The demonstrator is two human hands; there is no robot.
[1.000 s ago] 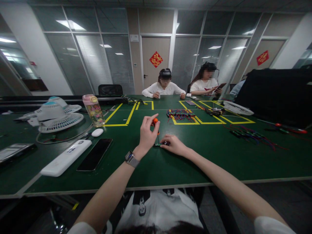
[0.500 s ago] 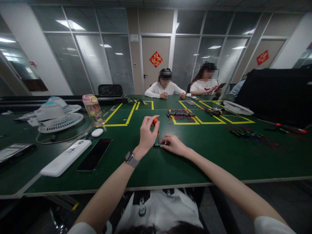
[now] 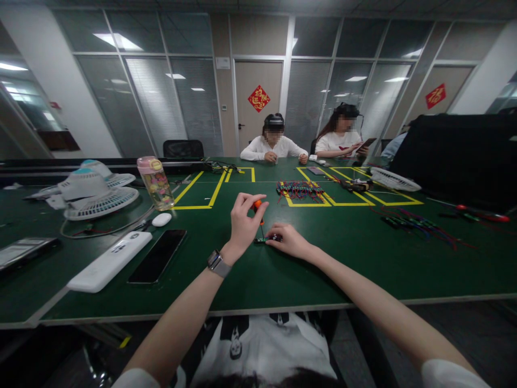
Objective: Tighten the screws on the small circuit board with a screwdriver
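An orange-handled screwdriver stands upright in the middle of the green table, its thin shaft pointing down. My left hand, with a watch on the wrist, is closed around the handle, the thumb and fingers curled about it. The shaft's lower end meets a small green circuit board lying on the table. Close beside it, my right hand rests low with its fingertips pinching the board's right end. A dark part of the board shows between those fingers.
To the left lie a black phone, a white power bank, a pink-lidded bottle and white fans. Wired boards are bundled ahead; more wired boards lie right. Two people sit across the table.
My left thumb and fingers have shifted very slightly on the screwdriver handle. My right hand and the circuit board keep their place.
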